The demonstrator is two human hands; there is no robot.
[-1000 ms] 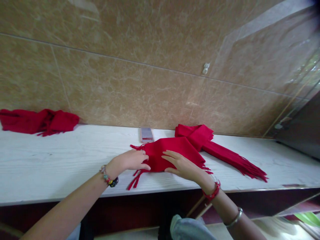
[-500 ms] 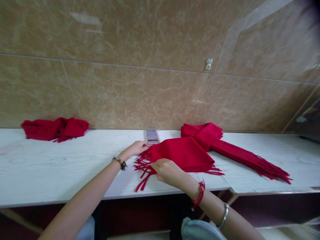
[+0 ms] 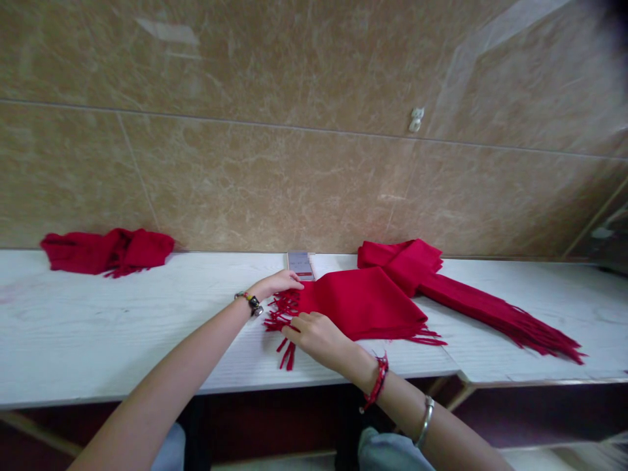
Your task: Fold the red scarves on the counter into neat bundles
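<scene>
A red fringed scarf (image 3: 366, 304) lies folded flat on the white counter, its tassels pointing left and a few more poking out at lower right. At its upper left corner, the fingers of my left hand (image 3: 279, 283) are closed together on the edge; the fingertips are partly hidden. My right hand (image 3: 318, 337) lies over the lower left corner, fingers curled on the fringe, with part of the tassels hidden under it. Just behind my left fingertips, a phone (image 3: 300, 265) lies against the wall side.
A second red scarf (image 3: 402, 261) lies behind and to the right, its long fringed end stretching right. Another red scarf (image 3: 108, 252) is bunched at the far left by the tiled wall (image 3: 255, 183). The white counter (image 3: 147, 347) has its front edge near me.
My left hand has shifted slightly right and up along the scarf's corner. My right hand has moved a little left over the tassels, which are now drawn closer together.
</scene>
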